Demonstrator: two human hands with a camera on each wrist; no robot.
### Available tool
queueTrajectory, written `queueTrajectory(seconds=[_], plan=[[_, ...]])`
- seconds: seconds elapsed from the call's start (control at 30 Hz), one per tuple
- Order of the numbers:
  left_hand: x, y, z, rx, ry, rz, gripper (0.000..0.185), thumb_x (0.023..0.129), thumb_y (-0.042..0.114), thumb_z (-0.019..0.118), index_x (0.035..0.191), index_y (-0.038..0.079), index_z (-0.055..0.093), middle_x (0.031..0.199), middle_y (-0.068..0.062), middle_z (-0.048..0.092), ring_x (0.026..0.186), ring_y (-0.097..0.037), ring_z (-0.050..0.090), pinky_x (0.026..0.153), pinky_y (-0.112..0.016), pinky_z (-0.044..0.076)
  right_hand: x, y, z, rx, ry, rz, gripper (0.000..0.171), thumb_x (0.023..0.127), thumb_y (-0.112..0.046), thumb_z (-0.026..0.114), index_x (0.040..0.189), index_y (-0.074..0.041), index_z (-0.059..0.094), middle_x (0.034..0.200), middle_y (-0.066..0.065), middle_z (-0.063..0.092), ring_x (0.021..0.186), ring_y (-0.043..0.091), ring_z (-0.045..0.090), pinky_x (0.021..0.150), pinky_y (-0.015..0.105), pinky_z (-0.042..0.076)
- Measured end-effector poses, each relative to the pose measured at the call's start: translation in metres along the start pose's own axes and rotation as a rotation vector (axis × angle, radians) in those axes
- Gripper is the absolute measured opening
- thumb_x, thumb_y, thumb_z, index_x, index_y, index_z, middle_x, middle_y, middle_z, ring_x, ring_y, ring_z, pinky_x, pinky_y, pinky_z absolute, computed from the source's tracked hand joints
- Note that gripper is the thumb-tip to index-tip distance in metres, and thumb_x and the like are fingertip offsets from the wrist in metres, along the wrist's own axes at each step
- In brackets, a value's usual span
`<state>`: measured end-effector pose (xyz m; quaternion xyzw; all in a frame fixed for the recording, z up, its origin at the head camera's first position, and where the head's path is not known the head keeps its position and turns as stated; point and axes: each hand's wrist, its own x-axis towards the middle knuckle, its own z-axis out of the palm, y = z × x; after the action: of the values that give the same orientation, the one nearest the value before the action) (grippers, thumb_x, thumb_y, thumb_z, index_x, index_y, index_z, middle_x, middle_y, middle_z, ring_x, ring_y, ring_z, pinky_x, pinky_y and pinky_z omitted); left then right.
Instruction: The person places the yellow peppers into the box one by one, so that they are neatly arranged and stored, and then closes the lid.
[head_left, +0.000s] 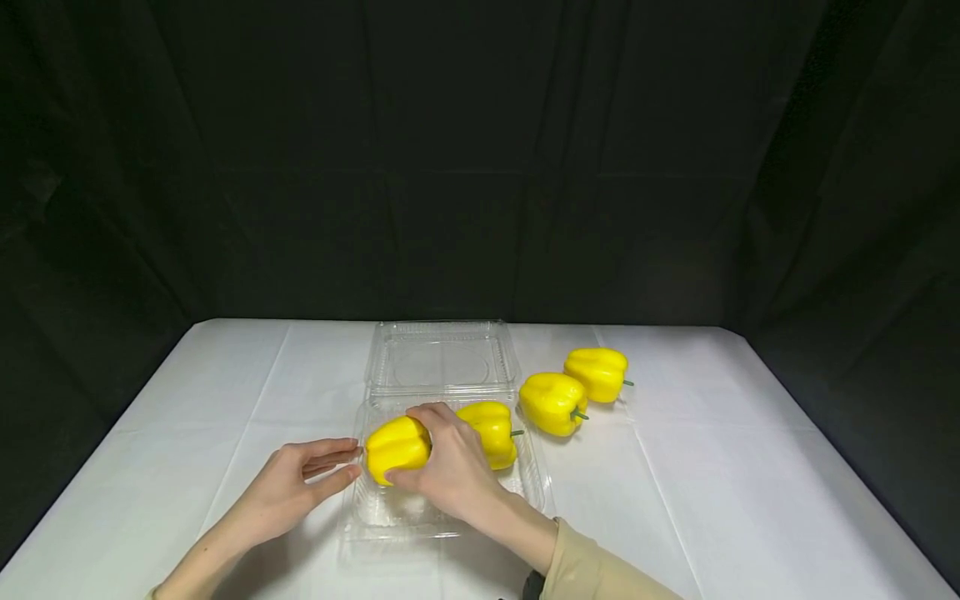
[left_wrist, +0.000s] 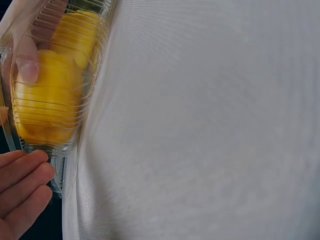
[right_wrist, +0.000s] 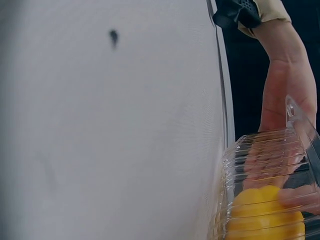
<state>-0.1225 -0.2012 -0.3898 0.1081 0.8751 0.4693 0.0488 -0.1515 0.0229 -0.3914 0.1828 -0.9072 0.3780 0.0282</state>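
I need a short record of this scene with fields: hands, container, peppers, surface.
right hand: grips the front pepper inside the clear container
left hand: fingers straight, at the container's left wall
container lid: open, lying flat behind
peppers inside: two, counting the back pepper
loose peppers: two, right of the container
surface: white tablecloth

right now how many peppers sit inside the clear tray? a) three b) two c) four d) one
b: two peppers lie in the tray, one gripped by the right hand, the other beside it; two more rest on the table.
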Motion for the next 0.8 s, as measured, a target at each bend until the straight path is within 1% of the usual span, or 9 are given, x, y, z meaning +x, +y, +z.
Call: queueTrajectory(seconds=[0.17,0.33,0.57,0.8], plan=[[0.0006,0.0005,0.0002,0.007,-0.002,0.001,0.049,0.094,0.032,0.071,0.128,-0.003,0.063,0.125,-0.014,0.069,0.116,-0.034,0.066,0.094,-0.04,0.058,0.0005,0.0023,0.0,-0.016,-0.001,-0.024,0.074,0.071,-0.026,0.089,0.136,-0.007,0.058,0.138,0.006,0.057,0.122,0.029,0.06,0.102,0.044,0.052],[0.0006,0.0008,0.0,0.011,-0.004,0.006,0.048,0.094,0.032,0.071,0.128,-0.002,0.064,0.125,-0.013,0.07,0.116,-0.033,0.066,0.094,-0.041,0.058,0.0003,0.0036,0.0001,-0.024,0.002,-0.037,0.075,0.073,-0.022,0.087,0.139,-0.005,0.054,0.144,0.009,0.053,0.126,0.032,0.058,0.106,0.047,0.05],[0.0,0.0027,0.0006,0.008,-0.006,-0.003,0.046,0.094,0.028,0.07,0.128,-0.003,0.063,0.125,-0.014,0.069,0.116,-0.034,0.066,0.094,-0.041,0.058,-0.0006,0.0035,-0.0001,-0.028,-0.003,-0.025,0.076,0.076,-0.023,0.084,0.142,-0.004,0.052,0.149,0.01,0.049,0.13,0.035,0.054,0.108,0.051,0.047],[-0.0003,0.0024,0.0005,0.005,-0.003,-0.013,0.049,0.094,0.029,0.071,0.129,-0.004,0.062,0.124,-0.013,0.07,0.117,-0.034,0.066,0.094,-0.04,0.058,-0.0007,0.0035,0.0005,-0.024,0.006,-0.037,0.075,0.077,-0.023,0.083,0.142,-0.002,0.052,0.148,0.01,0.049,0.131,0.034,0.054,0.109,0.049,0.047]])
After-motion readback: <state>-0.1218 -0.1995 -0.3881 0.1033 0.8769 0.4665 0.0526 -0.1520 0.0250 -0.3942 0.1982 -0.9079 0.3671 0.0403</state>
